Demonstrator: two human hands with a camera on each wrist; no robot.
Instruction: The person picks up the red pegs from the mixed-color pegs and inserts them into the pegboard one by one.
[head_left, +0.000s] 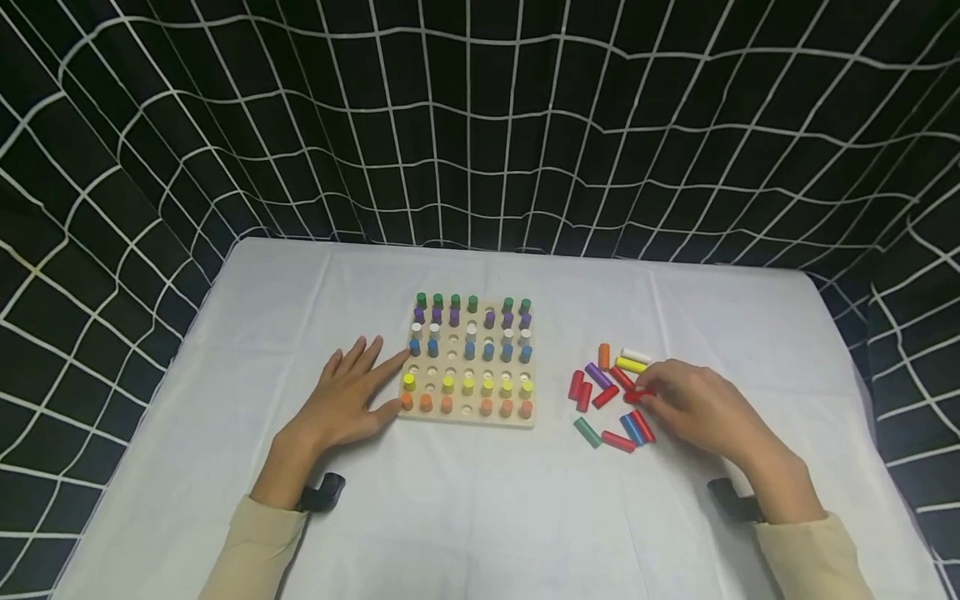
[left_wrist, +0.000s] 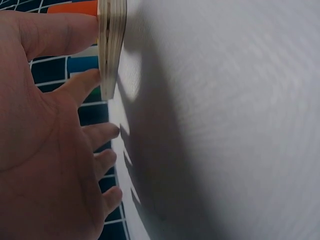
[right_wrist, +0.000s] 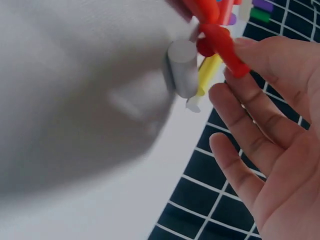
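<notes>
R hand (head_left: 690, 404) is clamped by thumb & fingertip on 1 red peg (head_left: 636, 397), at the R side of the loose pegs, R of the board; can't tell if a 2nd fingertip helps. Outer fingers loosely bent, holding nothing. L hand (head_left: 345, 396): fingers apart, thumb & index tips touching the board's (head_left: 480, 365) L edge, nothing gripped, prob. steadying it.

Peg looks light, stiff & smooth, prob. painted wood: hard to break, may slip or roll. Best hold is approx. mid-barrel or near one end, thumb opp. fingertip, w/ light pressure.

Count, on board: 6 green pegs (head_left: 455, 301), 6 purple pegs (head_left: 453, 318), 5 white pegs (head_left: 471, 332), 6 blue pegs (head_left: 469, 351), 6 yellow pegs (head_left: 447, 385), 6 orange pegs (head_left: 446, 404). The row btwn blue & yellow has no pegs.

Loose on the cloth (head_left: 480, 517), head view: 6 loose reds (head_left: 605, 396) (held one excl.), plus 1 ea. loose orange (head_left: 603, 357), loose white (head_left: 636, 356), loose yellow (head_left: 631, 365), loose purple (head_left: 598, 375), loose green (head_left: 588, 432), loose blue (head_left: 632, 430). R wrist view has a pale peg (right_wrist: 183, 72) near the fingertips, poss. a 2nd white; can't tell.
</notes>
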